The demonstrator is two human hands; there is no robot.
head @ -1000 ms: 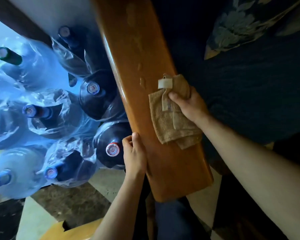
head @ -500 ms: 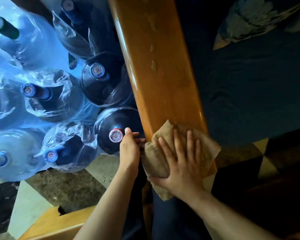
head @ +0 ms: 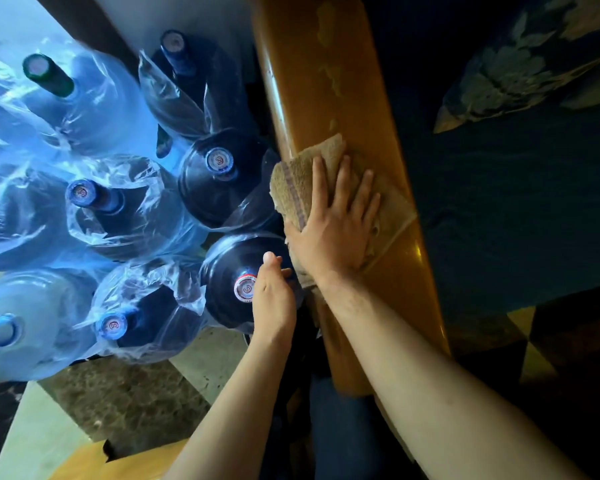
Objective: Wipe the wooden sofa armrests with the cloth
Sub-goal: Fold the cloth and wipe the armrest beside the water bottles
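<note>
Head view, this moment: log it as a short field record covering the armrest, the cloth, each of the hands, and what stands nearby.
armrest: wooden armrest, glossy, pale blotches on its far part
cloth: tan cloth spread on the armrest, draped over its left edge
right hand: right hand flat on the cloth, fingers straight and spread, pressing
left hand: left hand at the armrest's left side, holding nothing visible; contact unclear
nearby: water jugs in plastic wrap left of the armrest; dark blue seat cover to its right

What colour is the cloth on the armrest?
Tan-brown cloth, with a darker stripe near one edge; the head view shows it.
</note>
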